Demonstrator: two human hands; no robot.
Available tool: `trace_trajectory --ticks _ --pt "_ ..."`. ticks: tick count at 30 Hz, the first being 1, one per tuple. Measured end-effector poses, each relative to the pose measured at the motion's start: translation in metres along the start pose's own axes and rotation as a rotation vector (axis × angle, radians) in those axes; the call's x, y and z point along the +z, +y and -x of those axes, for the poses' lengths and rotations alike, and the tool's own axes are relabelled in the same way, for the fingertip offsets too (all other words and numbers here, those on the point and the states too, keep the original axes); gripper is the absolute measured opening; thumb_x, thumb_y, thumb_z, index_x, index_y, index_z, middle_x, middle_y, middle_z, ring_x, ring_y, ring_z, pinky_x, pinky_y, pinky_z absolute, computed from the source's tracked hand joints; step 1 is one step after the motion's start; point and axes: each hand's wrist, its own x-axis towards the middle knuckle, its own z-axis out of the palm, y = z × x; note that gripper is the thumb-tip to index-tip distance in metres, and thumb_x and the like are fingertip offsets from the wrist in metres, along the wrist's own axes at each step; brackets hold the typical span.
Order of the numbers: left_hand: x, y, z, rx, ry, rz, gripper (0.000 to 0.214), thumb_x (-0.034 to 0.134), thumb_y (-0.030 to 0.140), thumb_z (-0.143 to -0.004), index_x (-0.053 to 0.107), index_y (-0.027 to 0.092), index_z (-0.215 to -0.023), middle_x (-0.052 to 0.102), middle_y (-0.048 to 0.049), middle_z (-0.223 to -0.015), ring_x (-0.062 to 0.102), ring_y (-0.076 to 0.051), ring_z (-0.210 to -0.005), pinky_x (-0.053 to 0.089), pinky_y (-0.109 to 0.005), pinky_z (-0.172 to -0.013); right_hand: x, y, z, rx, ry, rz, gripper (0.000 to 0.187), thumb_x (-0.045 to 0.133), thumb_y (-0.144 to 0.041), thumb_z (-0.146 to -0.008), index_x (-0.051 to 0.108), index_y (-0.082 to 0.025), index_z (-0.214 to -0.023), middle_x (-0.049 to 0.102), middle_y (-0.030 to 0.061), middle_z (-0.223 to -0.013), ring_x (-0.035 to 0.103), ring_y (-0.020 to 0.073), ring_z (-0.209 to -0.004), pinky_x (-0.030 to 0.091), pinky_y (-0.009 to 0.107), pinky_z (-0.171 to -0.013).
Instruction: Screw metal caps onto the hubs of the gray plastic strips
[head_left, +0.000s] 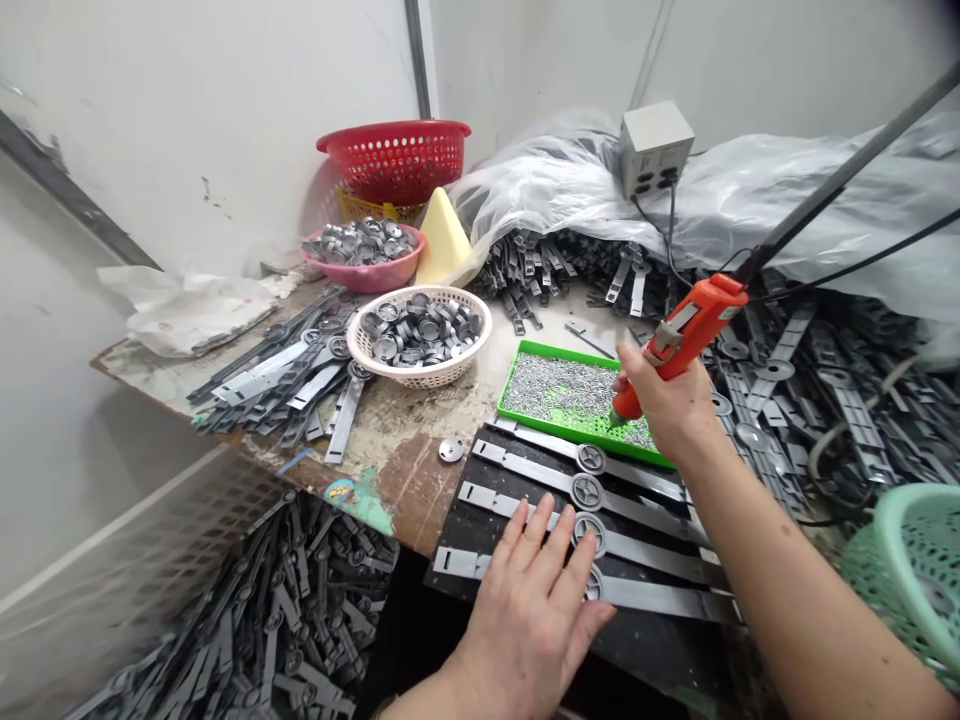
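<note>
The left hand (pixel 532 610) lies palm down with its fingers a little apart and clasped on nothing, over two of four grey straps set in a row on a black board (pixel 454 532). Its fingertips reach the third strap (pixel 645 548) from the far side, one of them at that strap's round hub. The nearest strap (pixel 652 597) passes beneath the hand, its hub partly showing between the forefinger and thumb. The second strap (pixel 645 515) and the farthest strap (pixel 547 437) lie just beyond the fingertips, uncovered.

The right hand (pixel 679 410) is wrapped around an orange power screwdriver (pixel 697 318), which leans with its tip down and to the left. That tip is at the near part of a green tray (pixel 551 425) holding small silver screws (pixel 555 385); whether it touches any of them I cannot tell. The tray sits just past the farthest strap, ahead of the left hand.

Left of the board, a loose disc (pixel 451 450) rests on the desk (pixel 409 430). Beyond it stands a white basket (pixel 420 378) of round grey caps (pixel 427 330), beside a pile of more straps (pixel 277 385).
</note>
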Motion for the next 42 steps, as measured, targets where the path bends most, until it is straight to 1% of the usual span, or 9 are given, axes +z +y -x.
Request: trace_trajectory --ticks 8,12,15,18,21,25,29,36,42 --pt "-0.003 0.0 -0.002 -0.009 0.022 0.005 0.037 0.046 0.035 -0.095 0.059 0.011 -0.12 0.059 -0.0162 -0.125 0.049 -0.034 -0.122 0.047 -0.056 -0.095 -0.004 0.0 -0.011 -0.042 0.016 -0.053 0.03 0.069 -0.044 -0.073 0.051 -0.02 -0.069 0.055 -0.0017 -0.058 0.052 0.0119 -0.046 0.046 0.028 -0.042" --pt "-0.007 0.001 -0.001 0.007 -0.03 -0.016 0.041 0.046 0.038 -0.094 0.057 0.012 -0.123 0.056 -0.0168 -0.129 0.045 -0.036 -0.125 0.046 -0.057 -0.095 -0.01 -0.02 -0.012 -0.099 0.043 -0.129 0.03 0.069 -0.044 -0.072 0.05 -0.022 -0.068 0.053 -0.0022 -0.058 0.052 0.0126 -0.048 0.046 0.029 -0.044" --pt "-0.01 0.003 0.002 0.02 -0.078 -0.016 0.043 0.047 0.042 -0.093 0.056 0.015 -0.125 0.054 -0.0174 -0.131 0.042 -0.037 -0.127 0.045 -0.058 -0.095 -0.011 -0.041 -0.001 -0.134 0.014 -0.236 0.03 0.068 -0.043 -0.074 0.048 -0.023 -0.064 0.049 -0.0031 -0.056 0.052 0.0128 -0.048 0.047 0.03 -0.047" --pt "-0.011 0.005 0.006 0.028 -0.099 -0.014 0.045 0.047 0.045 -0.092 0.056 0.017 -0.126 0.052 -0.018 -0.133 0.04 -0.037 -0.128 0.043 -0.059 -0.096 -0.01 -0.053 0.007 -0.169 0.009 -0.238 0.028 0.067 -0.043 -0.075 0.049 -0.024 -0.067 0.05 -0.0029 -0.056 0.052 0.0137 -0.048 0.047 0.031 -0.048" --pt "-0.013 0.006 0.01 0.026 -0.098 -0.011 0.045 0.048 0.044 -0.092 0.055 0.017 -0.127 0.051 -0.0182 -0.134 0.039 -0.037 -0.129 0.042 -0.059 -0.097 -0.007 -0.045 0.003 -0.147 0.052 -0.111 0.031 0.069 -0.046 -0.072 0.048 -0.023 -0.069 0.053 -0.002 -0.057 0.052 0.0133 -0.047 0.045 0.03 -0.045" --pt "-0.014 0.004 0.014 0.022 -0.071 -0.003 0.045 0.05 0.041 -0.091 0.053 0.016 -0.128 0.05 -0.0181 -0.135 0.037 -0.036 -0.131 0.041 -0.059 -0.099 -0.005 -0.021 -0.006 -0.054 0.063 0.079 0.032 0.069 -0.047 -0.071 0.05 -0.021 -0.073 0.055 -0.0003 -0.058 0.053 0.0135 -0.048 0.044 0.029 -0.043" --pt "-0.013 0.001 0.015 0.013 -0.056 0.011 0.044 0.053 0.038 -0.091 0.052 0.015 -0.128 0.05 -0.018 -0.135 0.036 -0.035 -0.132 0.039 -0.059 -0.1 -0.003 -0.009 -0.007 -0.042 0.059 0.056 0.031 0.066 -0.046 -0.073 0.05 -0.02 -0.072 0.055 -0.0002 -0.058 0.052 0.0133 -0.049 0.045 0.029 -0.044" --pt "-0.012 -0.001 0.007 0.001 -0.029 0.047 0.041 0.051 0.037 -0.092 0.055 0.015 -0.126 0.054 -0.0171 -0.131 0.041 -0.034 -0.129 0.041 -0.059 -0.099 -0.001 -0.004 -0.007 -0.02 0.035 0.077 0.029 0.067 -0.044 -0.074 0.051 -0.02 -0.069 0.056 -0.0002 -0.057 0.052 0.0121 -0.048 0.044 0.026 -0.042" --pt "-0.007 -0.001 0.008 -0.016 -0.017 0.055 0.039 0.05 0.037 -0.093 0.056 0.015 -0.125 0.055 -0.0159 -0.131 0.042 -0.033 -0.129 0.041 -0.058 -0.099 -0.001 -0.003 -0.013 -0.055 0.03 0.061 0.031 0.067 -0.046 -0.074 0.052 -0.02 -0.068 0.055 -0.0008 -0.057 0.051 0.0112 -0.045 0.044 0.026 -0.04"
